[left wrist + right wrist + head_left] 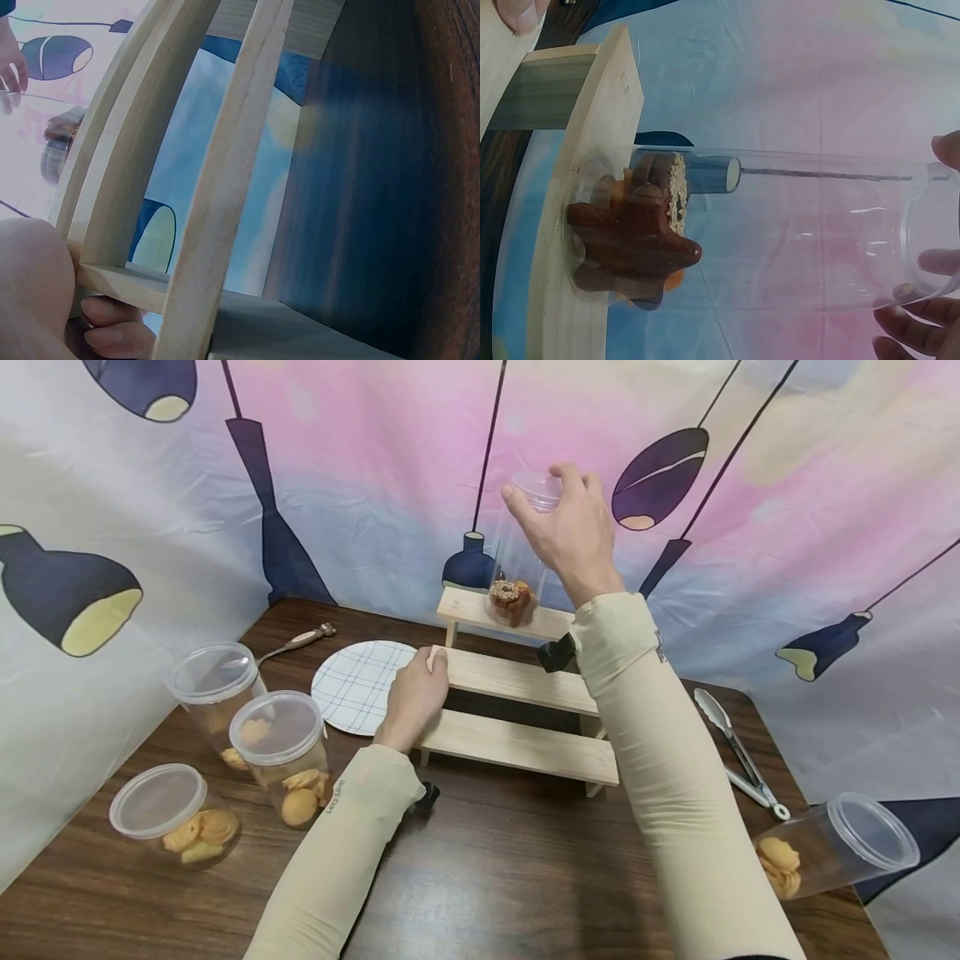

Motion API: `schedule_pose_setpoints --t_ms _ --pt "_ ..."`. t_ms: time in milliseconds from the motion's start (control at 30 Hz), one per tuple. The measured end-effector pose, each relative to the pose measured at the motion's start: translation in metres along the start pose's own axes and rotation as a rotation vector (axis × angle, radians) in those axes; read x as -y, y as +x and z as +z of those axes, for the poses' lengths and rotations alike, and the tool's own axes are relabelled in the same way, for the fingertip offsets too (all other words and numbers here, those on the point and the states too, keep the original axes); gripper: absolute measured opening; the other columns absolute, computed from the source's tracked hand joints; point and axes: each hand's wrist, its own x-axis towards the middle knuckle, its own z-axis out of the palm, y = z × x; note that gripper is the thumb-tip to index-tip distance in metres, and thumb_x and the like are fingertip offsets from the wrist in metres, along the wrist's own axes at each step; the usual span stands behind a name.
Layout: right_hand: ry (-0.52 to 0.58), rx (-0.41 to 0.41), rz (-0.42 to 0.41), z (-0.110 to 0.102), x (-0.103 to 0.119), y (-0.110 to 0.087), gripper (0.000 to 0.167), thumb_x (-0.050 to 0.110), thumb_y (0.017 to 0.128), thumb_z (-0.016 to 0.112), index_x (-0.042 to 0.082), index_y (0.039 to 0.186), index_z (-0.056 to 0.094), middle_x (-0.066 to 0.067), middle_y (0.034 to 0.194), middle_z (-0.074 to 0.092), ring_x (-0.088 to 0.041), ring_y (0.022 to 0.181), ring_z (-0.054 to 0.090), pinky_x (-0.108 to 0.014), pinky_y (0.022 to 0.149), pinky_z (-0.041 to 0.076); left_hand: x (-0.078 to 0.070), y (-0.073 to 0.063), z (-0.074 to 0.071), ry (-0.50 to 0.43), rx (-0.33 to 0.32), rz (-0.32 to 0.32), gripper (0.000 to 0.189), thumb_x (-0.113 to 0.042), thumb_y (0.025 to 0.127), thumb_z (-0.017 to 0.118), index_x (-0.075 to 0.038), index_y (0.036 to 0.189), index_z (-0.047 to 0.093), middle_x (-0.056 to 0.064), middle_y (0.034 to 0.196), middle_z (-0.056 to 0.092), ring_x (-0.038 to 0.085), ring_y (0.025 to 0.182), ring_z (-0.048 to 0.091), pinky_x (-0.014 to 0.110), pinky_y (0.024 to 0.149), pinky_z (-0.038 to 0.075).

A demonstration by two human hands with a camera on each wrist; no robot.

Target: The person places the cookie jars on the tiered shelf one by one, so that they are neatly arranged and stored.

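My right hand grips the lidded top of a tall clear plastic jar, thumb on one side and fingers on the other. The jar stands upright at the top step of a three-step wooden display stand. At its bottom lie a brown star-shaped cookie and a ring-shaped one with chopped topping. My left hand holds the left end of the stand's middle step; in the left wrist view its fingers curl under the side piece.
Left of the stand lie a round checked placemat and a wooden-handled utensil. Several lidded jars of cookies, including a short jar, stand at the left. Metal tongs and a tipped-over cookie jar lie at the right.
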Motion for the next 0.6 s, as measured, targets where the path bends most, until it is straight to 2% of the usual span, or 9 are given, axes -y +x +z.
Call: schedule_pose_setpoints --t_ms 200,367,600 --pt "0.008 0.031 0.019 -0.006 0.001 -0.001 0.099 0.086 0.077 0.05 0.037 0.158 0.021 -0.003 0.155 0.033 -0.021 0.133 0.044 -0.036 0.11 0.037 -0.001 0.001 -0.004 0.002 -0.005 -0.005 0.064 -0.051 0.106 0.027 -0.009 0.153 0.038 0.018 0.148 0.05 0.043 0.127 0.053 0.055 0.107 0.04" --pt "0.056 0.027 0.002 -0.018 -0.002 -0.009 0.109 0.087 0.072 0.056 0.038 0.159 0.012 -0.001 0.161 0.024 -0.018 0.142 0.034 -0.037 0.115 0.031 0.0 0.002 -0.005 -0.002 -0.009 -0.009 0.064 -0.051 0.105 0.028 -0.01 0.153 0.039 0.018 0.147 0.05 0.042 0.128 0.052 0.054 0.108 0.04" --pt "0.089 -0.007 -0.009 -0.041 -0.031 -0.032 0.111 0.082 0.073 0.062 0.039 0.159 0.008 -0.005 0.152 0.033 -0.021 0.132 0.041 -0.04 0.108 0.036 0.0 0.001 -0.005 -0.013 0.006 -0.011 0.064 -0.05 0.106 0.028 -0.01 0.153 0.038 0.018 0.148 0.049 0.042 0.129 0.051 0.054 0.108 0.039"
